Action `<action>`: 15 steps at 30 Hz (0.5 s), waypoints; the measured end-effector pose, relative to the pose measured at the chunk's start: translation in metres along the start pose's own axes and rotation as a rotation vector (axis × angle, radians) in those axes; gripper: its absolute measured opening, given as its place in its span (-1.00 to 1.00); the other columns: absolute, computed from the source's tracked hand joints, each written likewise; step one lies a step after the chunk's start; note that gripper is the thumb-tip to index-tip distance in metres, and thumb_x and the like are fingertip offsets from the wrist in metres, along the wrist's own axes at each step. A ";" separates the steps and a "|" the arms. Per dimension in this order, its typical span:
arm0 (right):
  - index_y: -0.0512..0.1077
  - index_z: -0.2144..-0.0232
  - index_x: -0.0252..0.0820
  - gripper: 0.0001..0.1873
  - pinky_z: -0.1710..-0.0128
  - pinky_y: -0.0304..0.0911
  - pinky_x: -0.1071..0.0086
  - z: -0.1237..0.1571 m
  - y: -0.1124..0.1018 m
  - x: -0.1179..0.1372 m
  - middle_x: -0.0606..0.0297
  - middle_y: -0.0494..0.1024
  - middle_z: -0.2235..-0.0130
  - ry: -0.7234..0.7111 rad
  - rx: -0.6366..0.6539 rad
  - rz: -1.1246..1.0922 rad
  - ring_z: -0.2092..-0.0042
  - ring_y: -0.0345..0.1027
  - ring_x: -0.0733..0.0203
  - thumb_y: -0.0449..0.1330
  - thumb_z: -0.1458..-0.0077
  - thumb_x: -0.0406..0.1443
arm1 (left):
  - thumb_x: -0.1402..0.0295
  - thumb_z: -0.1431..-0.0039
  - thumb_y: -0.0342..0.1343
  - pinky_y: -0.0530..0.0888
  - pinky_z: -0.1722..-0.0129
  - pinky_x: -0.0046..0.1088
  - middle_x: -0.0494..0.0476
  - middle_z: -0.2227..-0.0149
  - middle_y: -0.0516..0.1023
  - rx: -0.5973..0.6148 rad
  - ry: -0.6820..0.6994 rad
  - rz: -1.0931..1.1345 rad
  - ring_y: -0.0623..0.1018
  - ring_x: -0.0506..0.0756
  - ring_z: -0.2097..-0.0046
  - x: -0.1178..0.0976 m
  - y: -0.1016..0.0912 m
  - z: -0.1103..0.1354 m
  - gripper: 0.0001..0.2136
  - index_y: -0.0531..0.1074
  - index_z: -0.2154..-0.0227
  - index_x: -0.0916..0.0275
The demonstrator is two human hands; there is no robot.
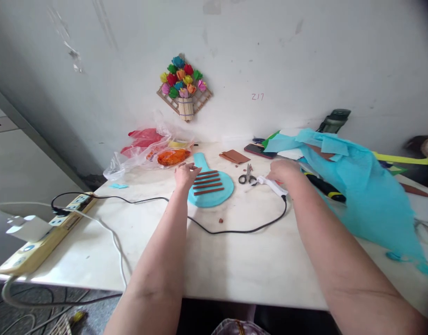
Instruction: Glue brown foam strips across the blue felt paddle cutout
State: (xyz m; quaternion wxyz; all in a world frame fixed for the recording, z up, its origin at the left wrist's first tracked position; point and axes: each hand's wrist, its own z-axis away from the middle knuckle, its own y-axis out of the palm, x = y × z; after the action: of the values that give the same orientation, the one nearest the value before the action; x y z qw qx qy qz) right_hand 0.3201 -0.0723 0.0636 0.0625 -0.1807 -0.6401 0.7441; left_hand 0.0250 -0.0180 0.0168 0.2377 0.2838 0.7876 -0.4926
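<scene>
A turquoise paddle-shaped cutout (214, 194) lies on the white table (234, 260), with several brown strips (207, 182) laid across it. My left hand (186, 175) rests at its left edge, fingers curled and touching the ends of the strips. My right hand (282, 171) is closed on a white glue gun (272, 185), whose black cord (234, 230) loops across the table. Small scissors (247, 177) lie between the two hands.
A power strip (42, 232) with plugs sits at the left table edge. Plastic bags (147, 151) lie at the back left, brown sheets (234, 157) and a phone (260, 150) at the back. A large turquoise sheet (363, 190) covers the right side. A paper flower ornament (184, 86) hangs on the wall.
</scene>
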 end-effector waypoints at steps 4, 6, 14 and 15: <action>0.39 0.09 -0.26 -0.48 0.15 0.22 0.16 0.009 0.002 -0.006 -0.01 0.38 0.00 -0.028 0.087 -0.006 0.02 0.28 -0.09 0.16 0.15 -0.18 | 0.18 0.02 0.04 0.34 0.18 -0.39 0.15 0.27 0.55 -0.131 -0.190 0.097 0.49 0.14 0.19 0.014 0.000 0.006 -0.75 0.48 0.38 0.24; 0.38 0.08 -0.25 -0.47 0.17 0.23 0.17 0.012 0.004 -0.004 0.00 0.38 -0.01 -0.036 0.121 -0.021 0.03 0.28 -0.08 0.17 0.17 -0.22 | 0.21 -0.04 -0.03 0.35 0.23 -0.41 0.16 0.28 0.55 -0.205 -0.236 0.110 0.50 0.11 0.22 0.021 0.003 0.011 -0.73 0.46 0.31 0.24; 0.46 0.23 -0.20 -0.56 0.26 0.28 0.24 0.008 0.013 0.002 0.06 0.47 0.11 -0.002 0.119 -0.057 0.12 0.36 -0.03 0.26 0.28 -0.28 | 0.31 -0.10 -0.13 0.35 0.20 -0.44 0.17 0.26 0.55 -0.316 -0.387 0.184 0.50 0.07 0.18 0.043 0.012 0.023 -0.71 0.35 0.15 0.24; 0.48 0.26 -0.19 -0.58 0.28 0.28 0.23 0.007 0.014 0.001 0.06 0.48 0.15 -0.005 0.099 -0.068 0.14 0.37 -0.03 0.27 0.31 -0.24 | 0.29 -0.11 -0.13 0.35 0.20 -0.44 0.18 0.26 0.55 -0.310 -0.386 0.198 0.50 0.07 0.18 0.045 0.012 0.023 -0.71 0.34 0.15 0.25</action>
State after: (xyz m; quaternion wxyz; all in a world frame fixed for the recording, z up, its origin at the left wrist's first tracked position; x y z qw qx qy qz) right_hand 0.3188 -0.0806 0.0503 0.0947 -0.1537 -0.6084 0.7728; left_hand 0.0028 -0.0250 -0.0293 0.4711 0.2203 0.7623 -0.3853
